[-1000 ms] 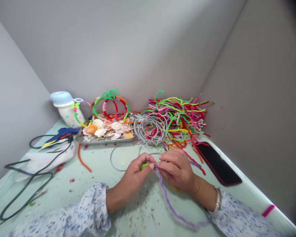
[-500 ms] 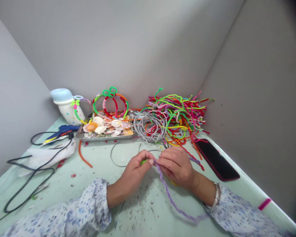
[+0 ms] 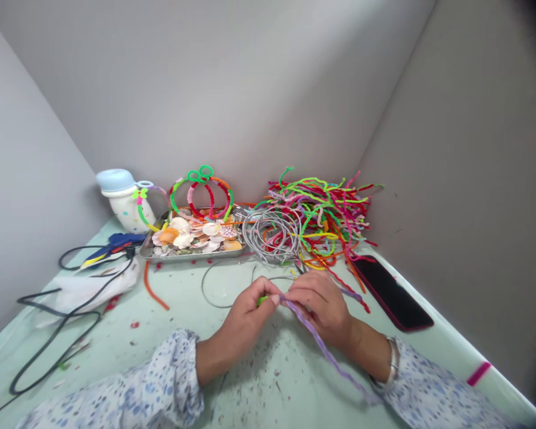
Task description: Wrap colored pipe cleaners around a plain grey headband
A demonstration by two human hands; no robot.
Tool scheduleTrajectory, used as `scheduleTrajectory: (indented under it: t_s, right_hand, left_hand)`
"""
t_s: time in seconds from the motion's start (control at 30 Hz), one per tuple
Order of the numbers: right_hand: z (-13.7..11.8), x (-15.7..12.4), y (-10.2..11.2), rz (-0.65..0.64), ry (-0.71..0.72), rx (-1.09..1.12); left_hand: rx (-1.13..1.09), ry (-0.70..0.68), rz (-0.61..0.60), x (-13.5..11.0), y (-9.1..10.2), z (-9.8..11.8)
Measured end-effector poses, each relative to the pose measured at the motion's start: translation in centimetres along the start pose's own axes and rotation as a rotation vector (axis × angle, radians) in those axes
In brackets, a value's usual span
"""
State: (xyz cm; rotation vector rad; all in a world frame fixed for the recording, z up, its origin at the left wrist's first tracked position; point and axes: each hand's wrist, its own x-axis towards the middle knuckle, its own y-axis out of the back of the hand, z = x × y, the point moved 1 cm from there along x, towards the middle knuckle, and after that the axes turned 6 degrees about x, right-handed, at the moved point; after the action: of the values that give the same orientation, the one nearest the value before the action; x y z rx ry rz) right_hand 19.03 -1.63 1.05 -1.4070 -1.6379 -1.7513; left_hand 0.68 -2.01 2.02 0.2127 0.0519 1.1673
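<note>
My left hand (image 3: pixel 252 313) and my right hand (image 3: pixel 319 304) meet fingertip to fingertip over the table. A fuzzy purple pipe cleaner (image 3: pixel 321 344) is pinched between them, and its long end trails down toward my right sleeve. Inside the curl of my left fingers shows a bit of bright green pipe cleaner (image 3: pixel 262 300), mostly covered. Both hands are closed; the fingers hide how the purple and green pieces meet.
Behind my hands lie a coil of grey wire (image 3: pixel 272 235) and a heap of coloured pipe cleaners (image 3: pixel 326 202). Farther left are a metal tray (image 3: pixel 192 257) of shells with pipe-cleaner hoops (image 3: pixel 209 196), a white bottle (image 3: pixel 129 208) and a black cable (image 3: pixel 49 345). A phone (image 3: pixel 393 295) lies right.
The purple pipe cleaner's trailing end has swung to the right and hangs straighter. Both hands stay pinched together in nearly the same place; the whole view has shifted slightly.
</note>
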Motion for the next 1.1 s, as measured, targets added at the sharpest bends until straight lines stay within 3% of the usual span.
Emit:
scheduleTrajectory:
  t_s: [0.33, 0.67, 0.9, 1.1]
  right_hand:
    - [-0.4, 0.3, -0.3, 0.020, -0.223, 0.163]
    - [-0.6, 0.9, 0.1, -0.049, -0.215, 0.225]
    - [-1.1, 1.5, 0.6, -0.212, -0.498, 0.283]
    - [-1.5, 1.9, 0.8, -0.299, -0.657, 0.345]
  left_hand:
    - [0.075, -0.050, -0.005, -0.3, 0.1, -0.3]
    - [0.192, -0.099, -0.016, -0.5, 0.1, -0.2]
    - [0.250, -0.116, 0.007, -0.9, 0.2, -0.2]
    - [0.337, -0.125, 0.001, -1.4, 0.2, -0.6]
